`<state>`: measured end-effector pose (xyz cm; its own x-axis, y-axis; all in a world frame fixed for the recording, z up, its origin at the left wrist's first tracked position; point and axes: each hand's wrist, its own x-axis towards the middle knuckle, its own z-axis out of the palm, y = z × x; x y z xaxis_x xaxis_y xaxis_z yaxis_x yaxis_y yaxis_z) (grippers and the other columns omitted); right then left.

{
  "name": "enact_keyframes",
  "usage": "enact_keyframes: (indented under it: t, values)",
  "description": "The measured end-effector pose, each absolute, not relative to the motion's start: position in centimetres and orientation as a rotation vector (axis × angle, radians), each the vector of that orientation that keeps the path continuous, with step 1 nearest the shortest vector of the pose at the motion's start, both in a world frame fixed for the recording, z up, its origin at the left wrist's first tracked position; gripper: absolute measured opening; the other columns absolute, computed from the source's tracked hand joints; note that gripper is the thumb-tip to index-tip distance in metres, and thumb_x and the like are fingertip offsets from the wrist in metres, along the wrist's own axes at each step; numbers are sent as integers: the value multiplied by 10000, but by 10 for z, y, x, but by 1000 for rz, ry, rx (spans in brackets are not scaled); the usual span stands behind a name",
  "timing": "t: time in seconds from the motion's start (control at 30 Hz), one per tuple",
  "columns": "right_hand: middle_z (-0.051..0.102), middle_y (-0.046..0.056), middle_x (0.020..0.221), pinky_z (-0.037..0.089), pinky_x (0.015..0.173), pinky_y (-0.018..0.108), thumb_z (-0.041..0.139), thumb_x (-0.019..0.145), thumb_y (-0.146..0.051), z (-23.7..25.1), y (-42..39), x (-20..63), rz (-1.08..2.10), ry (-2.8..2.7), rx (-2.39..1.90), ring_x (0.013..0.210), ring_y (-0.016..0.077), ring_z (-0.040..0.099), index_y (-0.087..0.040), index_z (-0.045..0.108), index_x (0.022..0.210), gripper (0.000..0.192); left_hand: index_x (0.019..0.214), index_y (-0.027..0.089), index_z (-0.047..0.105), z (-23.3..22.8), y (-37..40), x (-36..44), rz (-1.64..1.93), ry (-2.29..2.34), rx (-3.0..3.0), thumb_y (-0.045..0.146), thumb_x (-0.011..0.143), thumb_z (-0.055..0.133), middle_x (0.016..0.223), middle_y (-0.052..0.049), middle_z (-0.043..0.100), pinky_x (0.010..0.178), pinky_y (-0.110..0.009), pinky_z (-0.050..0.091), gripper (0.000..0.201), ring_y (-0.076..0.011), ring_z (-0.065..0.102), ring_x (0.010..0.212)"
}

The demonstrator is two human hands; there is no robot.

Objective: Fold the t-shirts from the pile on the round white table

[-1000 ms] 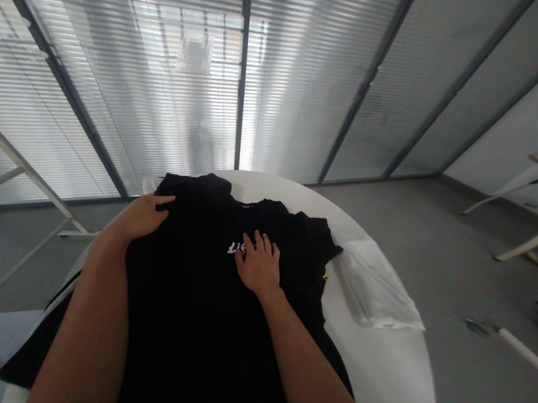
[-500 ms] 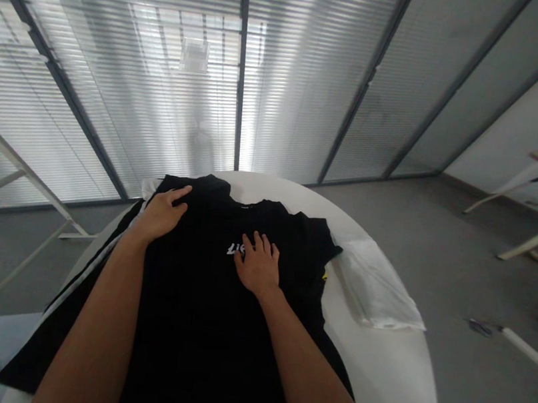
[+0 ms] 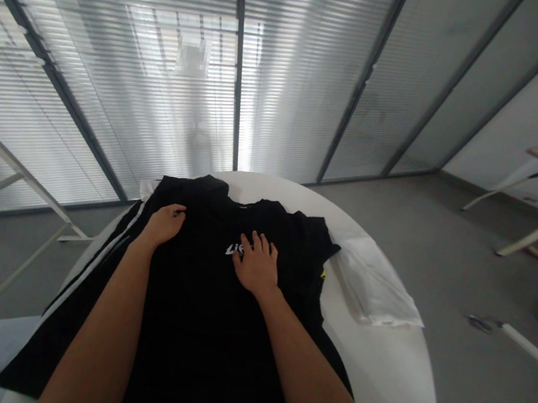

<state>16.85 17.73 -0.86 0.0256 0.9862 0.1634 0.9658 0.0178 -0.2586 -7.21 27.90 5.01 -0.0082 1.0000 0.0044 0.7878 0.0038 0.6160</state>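
Head view, one moment. A black T-shirt (image 3: 210, 327) lies spread face-up across a round white table (image 3: 393, 382) in the lower centre of the frame, its collar toward the top and its hem running out of view at the bottom edge. The right hand (image 3: 255, 268) rests flat on the chest of the garment at frame centre, fingers spread wide and pressing down, nothing held; its fingertips partly cover a small white print (image 3: 234, 249), of which only the first letters show. The left hand (image 3: 164, 223), left of centre, sits on the shoulder area with its fingers curled narrow over a fold of black cloth (whether the cloth is actually pinched between thumb and fingers cannot be told from this angle).

Along the left edge of the shirt, black fabric lies doubled inward, with a pale strip of table showing beside it; the right sleeve (image 3: 317, 236) lies out flat and unfolded. Judged from this lie, the left side appears partly folded, while the right side and the lower length are not yet folded.

A clear plastic bag (image 3: 377, 288) rests on the table just right of the shirt, touching the sleeve or nearly so. Slatted glass partitions (image 3: 293, 70) fill the upper frame.
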Motion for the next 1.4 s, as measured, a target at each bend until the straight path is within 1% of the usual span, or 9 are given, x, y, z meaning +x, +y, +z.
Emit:
enact_keyframes:
  t: [0.17, 0.37, 0.57, 0.7, 0.77, 0.83, 0.93, 1.23, 1.4]
  values:
    - [331, 107, 1550, 125, 1126, 478, 317, 965, -484, -8, 177, 168, 94, -2001, -2014, 1432, 295, 225, -242, 416, 1462, 562, 1235, 139, 637, 24, 293, -79, 507, 1948, 1954, 385, 878, 460, 1207, -141, 668, 997, -378, 449, 468, -292, 613, 1145]
    - [327, 112, 1552, 120, 1127, 484, 330, 962, -485, -7, 177, 168, 110, -2004, -2024, 1432, 301, 223, -237, 416, 1463, 565, 1392, 71, 478, 18, 292, -70, 399, 1875, 1984, 462, 874, 489, 1433, -195, 488, 1096, -365, 351, 649, -298, 474, 1321]
    - [341, 117, 1544, 127, 1122, 489, 331, 963, -474, -9, 177, 169, 73, -2001, -2006, 1426, 302, 234, -236, 427, 1454, 554, 1283, 65, 569, 23, 290, -73, 473, 1908, 1872, 445, 827, 578, 1359, -224, 552, 1044, -378, 403, 594, -318, 510, 1284]
    - [342, 116, 1543, 127, 1122, 489, 326, 964, -471, -10, 177, 168, 70, -2004, -2009, 1426, 302, 235, -236, 423, 1457, 555, 1010, 121, 680, 34, 281, -72, 557, 1725, 1594, 545, 811, 558, 912, -132, 728, 701, -340, 524, 483, -271, 691, 838]
    - [334, 117, 1547, 122, 1122, 492, 317, 966, -470, -10, 177, 168, 79, -2010, -2018, 1428, 303, 229, -235, 417, 1460, 556, 903, 147, 672, 37, 276, -72, 597, 1678, 1474, 552, 811, 545, 692, -57, 668, 528, -299, 466, 435, -208, 626, 601]
    - [334, 119, 1546, 120, 1121, 496, 311, 968, -467, -10, 177, 168, 74, -2010, -2016, 1428, 303, 228, -233, 416, 1461, 556, 845, 168, 642, 36, 276, -72, 655, 1694, 1442, 503, 814, 546, 596, 0, 575, 465, -263, 399, 350, -157, 536, 504]
    - [346, 116, 1541, 131, 1120, 493, 318, 966, -469, -10, 178, 168, 65, -2000, -2007, 1425, 302, 236, -235, 425, 1455, 553, 830, 182, 613, 28, 284, -72, 772, 1729, 1534, 450, 826, 526, 594, 28, 516, 493, -240, 385, 282, -133, 501, 528]
    - [335, 108, 1547, 125, 1123, 483, 321, 967, -475, -7, 176, 168, 80, -2003, -2021, 1428, 293, 230, -243, 424, 1455, 550, 1002, 167, 615, 20, 299, -74, 1170, 1852, 1752, 404, 876, 448, 917, -43, 650, 835, -273, 456, 316, -180, 597, 885]
    - [342, 113, 1543, 125, 1122, 492, 318, 967, -481, -8, 176, 168, 73, -2001, -2013, 1425, 300, 234, -241, 430, 1451, 552, 994, 183, 619, 16, 298, -71, 858, 2025, 1841, 349, 887, 437, 1005, -117, 682, 853, -340, 457, 269, -244, 635, 947]
